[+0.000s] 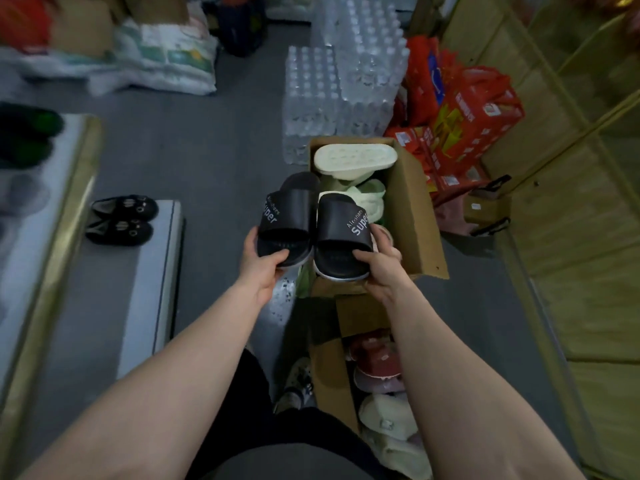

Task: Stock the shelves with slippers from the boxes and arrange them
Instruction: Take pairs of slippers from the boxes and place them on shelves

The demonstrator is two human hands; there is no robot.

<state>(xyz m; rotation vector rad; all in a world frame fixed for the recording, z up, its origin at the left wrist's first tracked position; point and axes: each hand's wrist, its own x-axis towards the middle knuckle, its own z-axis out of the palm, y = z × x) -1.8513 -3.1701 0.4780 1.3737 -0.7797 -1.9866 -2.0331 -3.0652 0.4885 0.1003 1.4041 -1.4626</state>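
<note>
I see L hand [263, 268] gripping the heel end of a black slide slipper [289, 220] w/ white "Super" lettering on the strap, thumb on top. R hand [379, 268] grips the matching black slide slipper [341, 233] the same way. The two sit just beside each other, toes pointing away from me, held over the near-left edge of an open brown cardboard box [412, 216]. Inside it: a cream slipper [355, 159] lying sole-up, w/ pale green slippers [372, 195] below. A second cardboard box [329, 368], nearer me, holds pink and cream slippers. On my left, a grey shelf [152, 289] carries a pair of black cat-face slippers [123, 220].
</note>
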